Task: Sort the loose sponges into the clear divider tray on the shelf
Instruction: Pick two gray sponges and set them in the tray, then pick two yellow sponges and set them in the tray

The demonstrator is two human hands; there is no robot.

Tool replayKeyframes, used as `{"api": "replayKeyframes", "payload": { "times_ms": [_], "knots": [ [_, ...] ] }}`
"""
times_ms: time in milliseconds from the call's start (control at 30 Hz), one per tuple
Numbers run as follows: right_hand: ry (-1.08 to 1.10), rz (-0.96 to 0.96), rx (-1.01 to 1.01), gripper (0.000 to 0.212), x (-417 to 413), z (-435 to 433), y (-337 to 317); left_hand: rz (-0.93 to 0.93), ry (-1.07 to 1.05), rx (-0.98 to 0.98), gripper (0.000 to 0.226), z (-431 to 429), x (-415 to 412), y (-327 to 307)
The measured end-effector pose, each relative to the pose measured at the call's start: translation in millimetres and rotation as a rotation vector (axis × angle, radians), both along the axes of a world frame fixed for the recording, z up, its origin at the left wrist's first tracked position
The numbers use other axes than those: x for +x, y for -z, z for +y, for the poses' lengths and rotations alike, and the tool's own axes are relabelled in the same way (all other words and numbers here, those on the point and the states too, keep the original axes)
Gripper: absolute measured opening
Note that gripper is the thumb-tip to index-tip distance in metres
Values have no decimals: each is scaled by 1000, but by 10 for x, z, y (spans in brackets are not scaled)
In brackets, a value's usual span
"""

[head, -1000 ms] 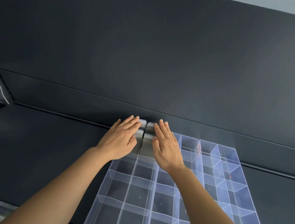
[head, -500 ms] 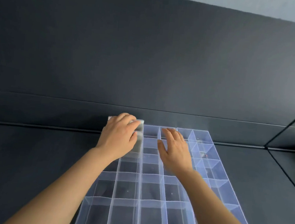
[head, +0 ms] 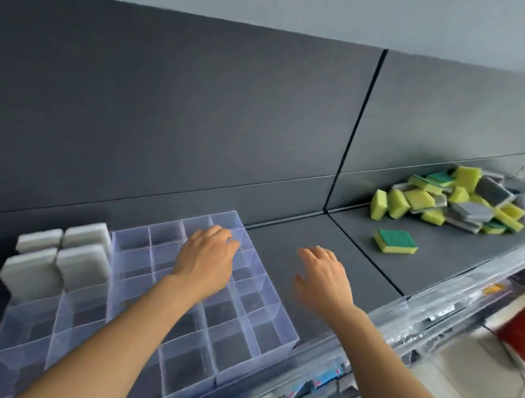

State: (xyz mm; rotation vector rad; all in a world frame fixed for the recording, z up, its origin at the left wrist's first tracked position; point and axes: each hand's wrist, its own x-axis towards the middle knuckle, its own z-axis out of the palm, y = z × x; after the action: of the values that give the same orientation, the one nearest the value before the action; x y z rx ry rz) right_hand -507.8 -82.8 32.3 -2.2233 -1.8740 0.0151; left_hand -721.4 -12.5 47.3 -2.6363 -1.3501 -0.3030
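My open, empty right hand [head: 322,278] is hovering nearest the green-topped yellow foam sponge [head: 395,241], which is lying toward the frame's right.

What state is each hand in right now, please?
Left hand: open, loosely curled above the divider tray, holding nothing.
Right hand: open, relaxed above the shelf, holding nothing.

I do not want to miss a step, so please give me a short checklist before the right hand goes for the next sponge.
1. Right hand empty: ok, fingers relaxed, above bare shelf.
2. Left hand empty: ok, loosely curled over the tray.
3. Lone green-yellow sponge easy to take: ok, it lies flat, apart from the pile.
4. Free compartments: ok, only four grey sponges stand at the back left.
5. Nothing between right hand and that sponge: ok.
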Motion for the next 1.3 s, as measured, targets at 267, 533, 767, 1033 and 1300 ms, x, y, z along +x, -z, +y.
{"api": "replayKeyframes", "payload": {
  "times_ms": [267,533,767,1033,1300],
  "knots": [
    [66,17,-40,46,1233,-513,135,-12,44,-32,28,-284,1273,59],
    [66,51,-53,42,2241,-731,266,-31,90,-98,27,-491,2455,245],
    [92,77,-85,48,2936,-585,342,-16,140,-154,32,-330,3344,342],
    [92,82,-75,45,3688,11,382,-51,167,-167,51,227,4309,514],
    [153,303,-38,54,4247,747,391,95,107,-321,78,767,4881,627]
  ]
}}
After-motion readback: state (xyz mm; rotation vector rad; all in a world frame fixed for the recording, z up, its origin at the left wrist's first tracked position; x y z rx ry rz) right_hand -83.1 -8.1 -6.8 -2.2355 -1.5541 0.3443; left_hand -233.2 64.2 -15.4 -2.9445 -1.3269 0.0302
